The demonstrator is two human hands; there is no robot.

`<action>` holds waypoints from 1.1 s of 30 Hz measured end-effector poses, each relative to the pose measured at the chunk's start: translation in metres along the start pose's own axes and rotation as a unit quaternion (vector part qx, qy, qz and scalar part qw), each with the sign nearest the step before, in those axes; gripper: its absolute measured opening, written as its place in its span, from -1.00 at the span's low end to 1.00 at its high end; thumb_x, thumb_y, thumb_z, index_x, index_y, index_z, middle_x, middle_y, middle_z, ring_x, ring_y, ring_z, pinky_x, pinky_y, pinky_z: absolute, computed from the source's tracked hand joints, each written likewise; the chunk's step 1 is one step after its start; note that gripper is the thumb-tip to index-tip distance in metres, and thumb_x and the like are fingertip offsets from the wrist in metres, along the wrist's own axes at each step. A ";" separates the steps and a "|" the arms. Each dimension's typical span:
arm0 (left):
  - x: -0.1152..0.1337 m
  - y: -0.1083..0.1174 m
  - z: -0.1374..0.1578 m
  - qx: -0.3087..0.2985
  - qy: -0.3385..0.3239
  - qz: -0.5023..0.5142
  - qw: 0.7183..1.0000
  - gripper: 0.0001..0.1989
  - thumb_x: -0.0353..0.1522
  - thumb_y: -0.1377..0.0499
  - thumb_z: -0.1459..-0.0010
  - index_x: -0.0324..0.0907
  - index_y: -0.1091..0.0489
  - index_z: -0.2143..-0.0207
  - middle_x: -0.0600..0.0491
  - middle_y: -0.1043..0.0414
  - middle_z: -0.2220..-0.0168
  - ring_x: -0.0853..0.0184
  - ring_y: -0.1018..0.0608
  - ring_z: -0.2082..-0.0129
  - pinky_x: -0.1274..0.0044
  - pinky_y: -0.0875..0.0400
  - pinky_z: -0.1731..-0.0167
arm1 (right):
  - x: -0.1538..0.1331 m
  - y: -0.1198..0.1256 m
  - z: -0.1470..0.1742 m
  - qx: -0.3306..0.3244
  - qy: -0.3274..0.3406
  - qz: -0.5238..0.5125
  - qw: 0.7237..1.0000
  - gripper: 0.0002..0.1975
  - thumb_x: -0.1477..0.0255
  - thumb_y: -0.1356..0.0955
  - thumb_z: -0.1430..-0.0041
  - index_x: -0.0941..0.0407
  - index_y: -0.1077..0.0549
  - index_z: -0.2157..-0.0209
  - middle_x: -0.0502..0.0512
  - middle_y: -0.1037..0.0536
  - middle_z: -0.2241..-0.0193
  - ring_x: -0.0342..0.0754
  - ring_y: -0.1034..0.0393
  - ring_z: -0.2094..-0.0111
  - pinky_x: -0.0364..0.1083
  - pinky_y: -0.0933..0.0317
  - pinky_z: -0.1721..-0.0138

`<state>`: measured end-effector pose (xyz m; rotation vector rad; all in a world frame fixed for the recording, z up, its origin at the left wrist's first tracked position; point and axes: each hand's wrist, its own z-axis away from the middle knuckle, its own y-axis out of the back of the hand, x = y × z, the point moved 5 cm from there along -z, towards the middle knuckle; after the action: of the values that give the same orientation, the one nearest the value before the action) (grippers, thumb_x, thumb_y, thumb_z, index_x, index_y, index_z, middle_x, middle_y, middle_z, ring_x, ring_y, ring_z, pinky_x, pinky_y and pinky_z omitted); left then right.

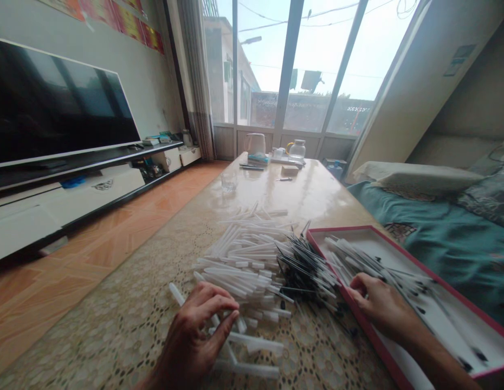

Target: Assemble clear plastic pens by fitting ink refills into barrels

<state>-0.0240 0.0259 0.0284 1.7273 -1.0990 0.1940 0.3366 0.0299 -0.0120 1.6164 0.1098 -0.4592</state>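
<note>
Two digits of the left hand (195,330), thumb and forefinger, pinch together just above several white tubes (244,260); from my remote seat I cannot tell whether one of them is gripped or merely lies beneath. The right hand (380,306) reaches across the near long side of a red-rimmed tray (479,329), its fingers drawn together, and I cannot make out what, if anything, sits between the tips.

Between the hands and a little beyond them, I see the white tubes heaped on the table (122,309), with a few strays beside the left wrist. Touching their right side is a dark bundle of thin sticks (303,268), close against the tray. Inside the tray, slender pieces with black tips (392,276) lie at loose angles.

Farther up the table I have a drinking glass (228,182) and, near the far end, a glass pitcher (298,150). A large television (60,108) stands on my left, a teal-covered seat (443,227) lies to my right, and tall windows (264,103) close the far side.
</note>
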 end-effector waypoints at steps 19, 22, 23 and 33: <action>-0.001 0.002 0.002 0.027 -0.009 0.005 1.000 -0.82 -0.47 -0.21 -0.12 -0.08 -0.47 0.21 0.02 -0.50 0.26 0.21 -0.53 0.20 0.47 -0.44 0.19 | -0.071 0.032 0.034 0.207 0.124 -0.016 0.970 -0.84 0.41 -0.14 -0.23 0.08 -0.28 0.23 0.19 -0.48 0.32 0.07 -0.46 0.33 -0.04 -0.28 0.33; 0.004 0.002 0.005 0.027 -0.051 0.002 0.998 -0.60 -0.44 -0.23 -0.13 -0.05 -0.34 -0.03 0.00 -0.45 0.07 0.21 -0.48 0.05 0.45 -0.40 0.07 | -0.116 0.010 0.055 0.038 0.272 -0.083 0.958 -0.85 0.51 -0.13 -0.23 0.05 -0.27 0.27 0.01 -0.46 0.46 -0.06 -0.43 0.47 -0.13 -0.24 0.42; 0.007 0.002 0.005 0.016 -0.072 0.002 0.997 -0.57 -0.43 -0.24 -0.14 -0.06 -0.30 -0.07 -0.01 -0.44 0.05 0.20 -0.46 0.04 0.45 -0.39 0.05 | -0.127 0.002 0.061 -0.003 0.294 -0.079 0.953 -0.84 0.53 -0.13 -0.21 0.05 -0.27 0.31 0.00 -0.45 0.48 -0.07 -0.42 0.48 -0.14 -0.23 0.44; 0.022 -0.014 0.011 -0.033 -0.222 -0.030 0.974 -0.88 -0.50 -0.11 -0.24 -0.20 -0.39 0.19 0.05 -0.45 0.46 0.29 -0.40 0.45 0.48 -0.33 0.40 | -0.153 -0.034 0.081 -0.093 0.382 -0.069 0.917 -0.87 0.59 -0.21 -0.08 0.14 -0.33 0.42 0.06 -0.53 0.55 -0.11 -0.42 0.58 -0.16 -0.01 0.58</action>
<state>-0.0052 0.0048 0.0271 1.7859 -1.3527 -0.2792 0.1671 -0.0146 0.0078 1.5235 0.8371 0.1033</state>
